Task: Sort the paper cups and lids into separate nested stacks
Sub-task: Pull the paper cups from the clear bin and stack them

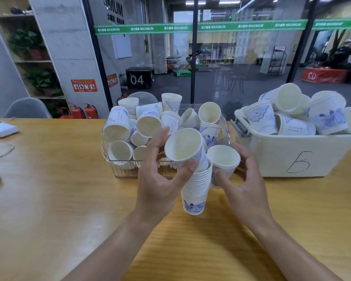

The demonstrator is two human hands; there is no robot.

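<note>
My left hand (160,175) grips the tilted white blue-printed paper cup (183,148) atop the nested stack (196,189), my right hand (243,179) pinches a second cup (223,159) beside it; straighten, then press down.

This is an office room set beside a gym, looking out onto the training floor. A wooden table (49,179) stands before a glass wall (241,67) crossed by a green strip (190,28) printed with "MAXIMUM". Beyond the glass lie numbered jump boxes, a black one (138,78) marked "04" and a red one (322,75) marked "03", plus storage racks. Indoors, a shelf (34,61) holds potted plants, red fire extinguishers (85,111) stand at a concrete pillar (69,47), and grey chairs (27,108) sit behind the table.
</note>
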